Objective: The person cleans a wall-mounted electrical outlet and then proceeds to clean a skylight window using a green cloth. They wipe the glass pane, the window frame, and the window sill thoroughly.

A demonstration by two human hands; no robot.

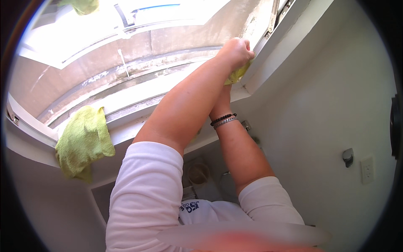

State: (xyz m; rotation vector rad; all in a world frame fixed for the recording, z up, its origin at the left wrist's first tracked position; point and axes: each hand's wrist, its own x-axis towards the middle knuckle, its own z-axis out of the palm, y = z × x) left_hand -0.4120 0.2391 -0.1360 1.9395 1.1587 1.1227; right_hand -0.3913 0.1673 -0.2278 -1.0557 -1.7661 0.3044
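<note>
Two hands, set together at the right-hand end of a white window sill [121,132], close to the corner where it meets the side of the frame. Left hand [237,50]: closed in a fist on a bunched cloth [238,74], yellow-green, which shows directly beneath it. Right hand: largely hidden behind the left forearm and the cloth; its grip cannot be told. On the right wrist, one black beaded bracelet [223,119] and one silver-coloured chain bracelet [226,122]. Draped cloth [85,140], yellow-green, textured, hung over the front edge of the sill near its left corner, well apart from the hands. Metal stay arm [273,19], on the right side of the frame, above the hands. Beyond the sill, a stained outer wall [172,40] in strong light. Below the sill, between the arms, a round brownish vessel [198,173], indistinct. On the right wall, one pale socket plate [367,170] and, beside it, a small metallic fitting [348,157].
</note>
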